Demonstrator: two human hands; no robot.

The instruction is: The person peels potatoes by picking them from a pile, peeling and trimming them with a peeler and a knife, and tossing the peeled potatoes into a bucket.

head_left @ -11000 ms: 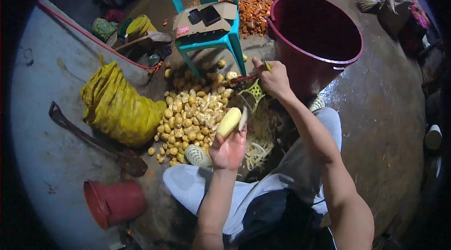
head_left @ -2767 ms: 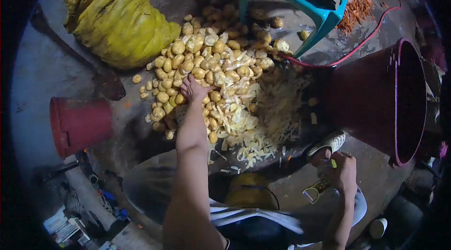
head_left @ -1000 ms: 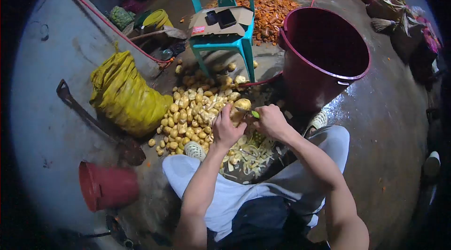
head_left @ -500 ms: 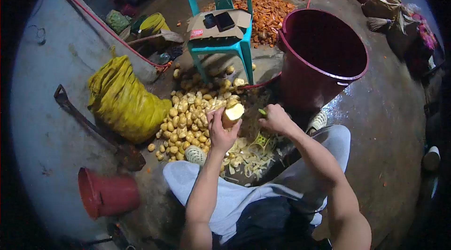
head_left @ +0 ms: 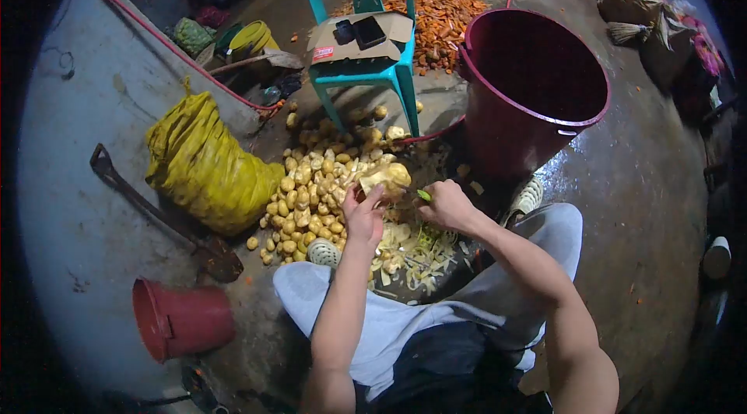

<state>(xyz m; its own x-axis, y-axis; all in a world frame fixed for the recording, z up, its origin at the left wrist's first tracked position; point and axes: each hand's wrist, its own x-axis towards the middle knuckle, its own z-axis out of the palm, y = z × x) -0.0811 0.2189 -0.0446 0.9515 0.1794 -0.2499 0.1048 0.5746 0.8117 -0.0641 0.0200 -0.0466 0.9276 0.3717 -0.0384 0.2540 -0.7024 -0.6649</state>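
Note:
My left hand (head_left: 364, 215) is closed round a large, partly peeled potato (head_left: 395, 174), its pale yellow flesh showing. In my right hand (head_left: 449, 205) is a green-handled peeler (head_left: 423, 195); its blade end, small and dark, is close to the potato's right side. Whether it touches the potato I cannot tell. Below both hands lie pale peelings (head_left: 416, 254) on the wet floor. Left of them spreads a heap of potatoes (head_left: 311, 196), reaching back under the chair.
A teal plastic chair (head_left: 401, 79) bearing cardboard and two dark devices stands ahead. Behind it is a carrot heap (head_left: 443, 21). A large maroon bin (head_left: 506, 126) stands at right. At left are a yellow sack (head_left: 206, 165), a shovel (head_left: 148, 204) and a red bucket (head_left: 194, 321).
The potato has turned in my left hand, so its pale cut end no longer faces me. My right hand has moved left and slightly down, bringing the peeler close to the potato.

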